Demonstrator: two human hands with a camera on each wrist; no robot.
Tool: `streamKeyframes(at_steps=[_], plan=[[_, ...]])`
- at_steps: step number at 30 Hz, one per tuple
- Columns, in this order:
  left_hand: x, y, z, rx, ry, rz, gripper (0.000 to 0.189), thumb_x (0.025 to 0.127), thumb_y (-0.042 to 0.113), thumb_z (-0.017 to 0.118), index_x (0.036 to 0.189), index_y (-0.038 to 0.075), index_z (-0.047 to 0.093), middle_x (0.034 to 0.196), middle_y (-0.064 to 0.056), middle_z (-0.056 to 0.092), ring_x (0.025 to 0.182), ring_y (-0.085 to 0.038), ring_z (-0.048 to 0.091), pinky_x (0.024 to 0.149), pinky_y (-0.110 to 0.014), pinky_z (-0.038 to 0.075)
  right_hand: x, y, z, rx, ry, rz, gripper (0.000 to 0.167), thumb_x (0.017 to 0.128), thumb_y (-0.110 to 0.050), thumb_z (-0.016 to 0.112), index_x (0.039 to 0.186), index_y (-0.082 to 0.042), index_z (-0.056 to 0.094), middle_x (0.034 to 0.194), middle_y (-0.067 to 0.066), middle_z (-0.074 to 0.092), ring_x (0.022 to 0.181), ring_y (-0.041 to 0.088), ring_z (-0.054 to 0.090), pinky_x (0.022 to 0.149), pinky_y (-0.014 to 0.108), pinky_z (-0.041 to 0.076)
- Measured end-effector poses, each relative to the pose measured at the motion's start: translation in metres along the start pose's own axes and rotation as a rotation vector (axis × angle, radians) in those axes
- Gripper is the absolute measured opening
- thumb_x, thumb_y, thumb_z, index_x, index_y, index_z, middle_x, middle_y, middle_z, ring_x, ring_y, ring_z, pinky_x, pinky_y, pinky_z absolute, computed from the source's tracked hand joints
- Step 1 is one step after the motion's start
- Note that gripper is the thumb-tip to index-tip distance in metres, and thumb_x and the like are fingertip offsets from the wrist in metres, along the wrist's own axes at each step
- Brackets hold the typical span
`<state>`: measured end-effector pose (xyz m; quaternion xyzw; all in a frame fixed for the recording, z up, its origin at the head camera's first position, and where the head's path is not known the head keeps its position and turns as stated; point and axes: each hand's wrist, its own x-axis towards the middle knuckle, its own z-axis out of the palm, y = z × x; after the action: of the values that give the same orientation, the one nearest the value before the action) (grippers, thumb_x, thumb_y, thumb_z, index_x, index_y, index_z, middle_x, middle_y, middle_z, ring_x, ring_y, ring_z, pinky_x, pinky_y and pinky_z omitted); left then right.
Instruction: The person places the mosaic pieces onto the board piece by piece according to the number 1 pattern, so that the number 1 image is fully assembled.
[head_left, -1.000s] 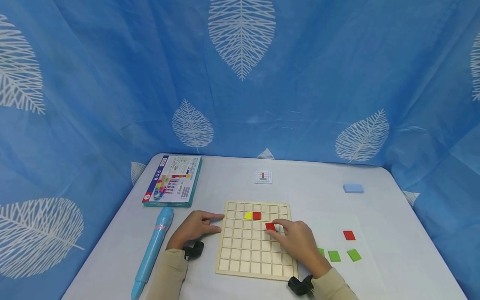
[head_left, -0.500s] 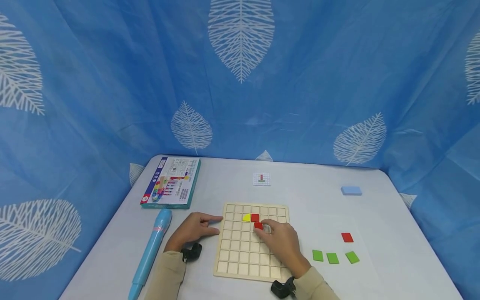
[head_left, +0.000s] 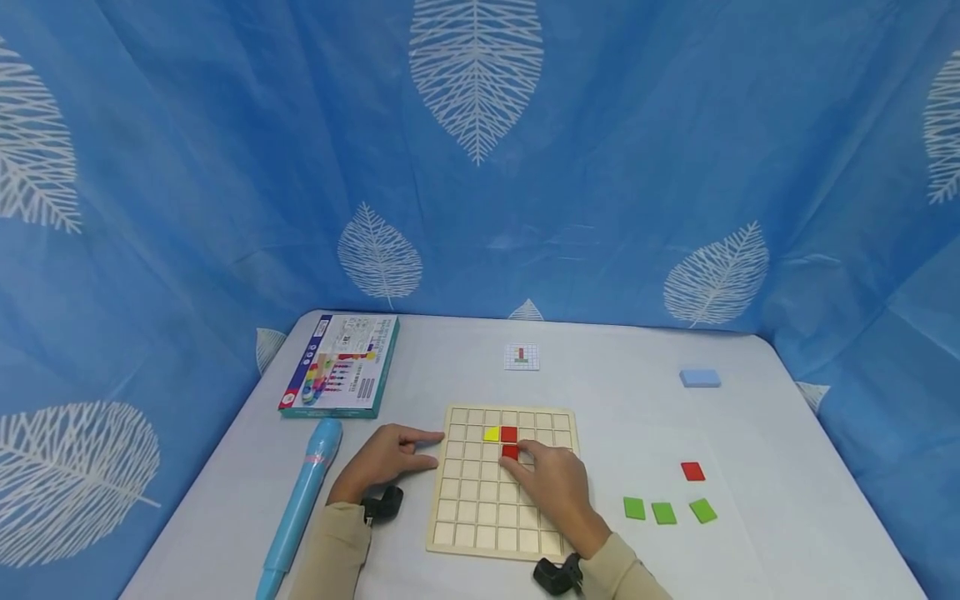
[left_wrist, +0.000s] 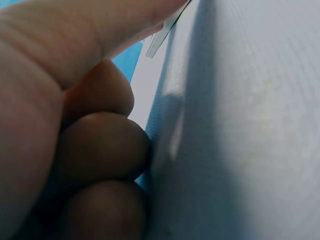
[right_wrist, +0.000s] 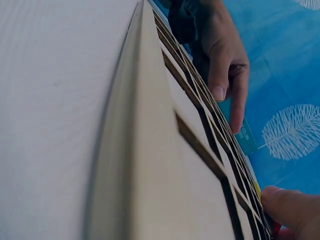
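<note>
On the white table lies a square wooden board [head_left: 467, 490] with a raised grid. Near its far side a yellow piece [head_left: 491, 433] with a slanted edge sits in a cell, beside a red square tile [head_left: 509, 434]. My right hand [head_left: 557, 485] pinches a second red tile [head_left: 510, 452] by thumb and index finger, in the cell just below the first; whether it lies flat is unclear. The thumb and index finger of my left hand [head_left: 384, 458] are extended against the board's left edge. In the left wrist view the other fingers [left_wrist: 102, 147] curl inward.
Right of the board lie a loose red tile [head_left: 693, 472] and green tiles [head_left: 663, 512]. A small pattern card [head_left: 522, 357] and a light-blue block [head_left: 700, 378] are farther back. At left stand a printed box [head_left: 341, 367] and a long blue tube [head_left: 302, 500].
My right hand has moved left over the board with the red tile, bringing it down to the cell below the other red tile. The left hand has stayed at the board's edge.
</note>
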<state>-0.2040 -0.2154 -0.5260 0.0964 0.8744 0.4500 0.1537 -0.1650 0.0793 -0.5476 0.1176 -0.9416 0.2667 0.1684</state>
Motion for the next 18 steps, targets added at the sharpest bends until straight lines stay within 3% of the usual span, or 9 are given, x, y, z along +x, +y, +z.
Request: streamKeyframes(at_steps=[5,18], plan=[[0.0008,0.0,-0.0036,0.006,0.006,-0.013,0.043,0.083,0.028,0.086,0.125,0.022,0.076,0.057,0.004,0.039,0.053,-0.013,0.033,0.05,-0.024,0.027,0.002,-0.0016,0.0021,-0.033,0.031,-0.069,0.038,0.083,-0.045,0.084,0.102,-0.013,0.081,0.079,0.001,0.076,0.064,0.015,0.07,0.059,0.028,0.052],[0.0017,-0.0033,-0.0007,-0.015,-0.03,0.011,0.045,0.083,0.032,0.086,0.126,0.02,0.075,0.056,0.004,0.04,0.052,-0.012,0.033,0.049,-0.023,0.027,-0.0016,0.0019,0.0018,-0.029,0.051,-0.077,0.036,0.082,-0.043,0.084,0.1,-0.013,0.08,0.081,0.001,0.077,0.055,0.003,0.059,0.056,0.025,0.051]])
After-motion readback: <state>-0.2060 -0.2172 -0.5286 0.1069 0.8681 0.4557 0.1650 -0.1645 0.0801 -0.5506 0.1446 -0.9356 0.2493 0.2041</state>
